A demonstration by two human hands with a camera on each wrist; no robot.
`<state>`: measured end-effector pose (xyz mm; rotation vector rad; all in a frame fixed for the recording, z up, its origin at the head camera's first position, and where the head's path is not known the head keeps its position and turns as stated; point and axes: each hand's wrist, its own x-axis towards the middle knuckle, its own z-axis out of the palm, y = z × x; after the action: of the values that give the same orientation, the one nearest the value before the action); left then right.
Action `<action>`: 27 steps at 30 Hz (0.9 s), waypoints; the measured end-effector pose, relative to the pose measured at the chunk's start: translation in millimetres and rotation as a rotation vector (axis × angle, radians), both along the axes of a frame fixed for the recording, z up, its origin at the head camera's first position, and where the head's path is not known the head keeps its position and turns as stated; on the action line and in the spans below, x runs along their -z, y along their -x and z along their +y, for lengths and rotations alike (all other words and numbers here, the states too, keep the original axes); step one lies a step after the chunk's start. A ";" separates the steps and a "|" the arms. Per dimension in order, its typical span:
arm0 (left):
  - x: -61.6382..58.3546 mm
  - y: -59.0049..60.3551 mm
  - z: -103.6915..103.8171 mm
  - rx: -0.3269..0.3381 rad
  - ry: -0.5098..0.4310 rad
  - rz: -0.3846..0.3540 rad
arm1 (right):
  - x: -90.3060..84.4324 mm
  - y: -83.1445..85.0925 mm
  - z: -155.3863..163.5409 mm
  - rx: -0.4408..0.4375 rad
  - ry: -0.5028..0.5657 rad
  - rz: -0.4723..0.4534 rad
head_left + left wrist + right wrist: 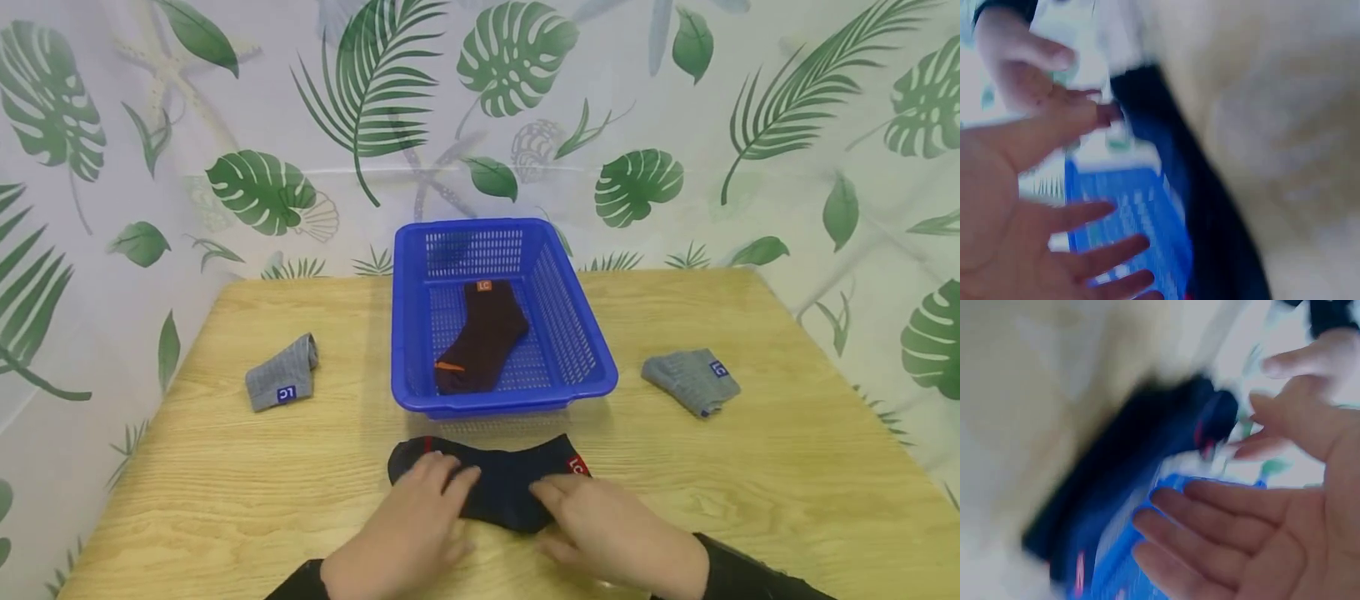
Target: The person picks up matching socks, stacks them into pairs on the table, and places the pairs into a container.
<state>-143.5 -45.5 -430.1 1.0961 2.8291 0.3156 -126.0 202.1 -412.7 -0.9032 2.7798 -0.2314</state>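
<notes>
A dark navy sock (498, 479) with a red LC tag and a red stripe lies flat on the table in front of the basket. My left hand (416, 521) hovers over its toe half, fingertips overlapping it in the head view. Near the tagged cuff is my right hand (611, 529), its fingertips at the sock's edge. Both wrist views are blurred, but the left hand's fingers (1113, 250) show spread and the right hand's fingers (1210, 525) extended, with nothing gripped in either palm.
A blue plastic basket (603, 387) stands behind the navy sock, holding a dark brown sock (487, 342) with an orange tag. Two grey socks with blue LC tags lie on the wooden table (187, 500): one grey sock (281, 375) left, another grey sock (686, 379) right. Leaf-patterned cloth hangs behind.
</notes>
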 end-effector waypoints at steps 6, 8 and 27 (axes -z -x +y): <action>11.3 -5.6 11.6 0.169 0.230 -0.220 | 12.5 -11.7 1.9 -0.140 -0.041 -0.274; 13.7 -3.4 11.3 0.170 0.252 -0.253 | 18.5 -11.1 6.9 -0.179 -0.038 -0.263; -8.4 15.1 2.1 0.114 0.209 -0.232 | 5.6 12.8 19.3 -0.177 -0.023 -0.095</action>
<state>-158.7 -43.4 -421.8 1.0931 2.5194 0.1245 -138.8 221.4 -418.3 -1.0950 2.5927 -0.2075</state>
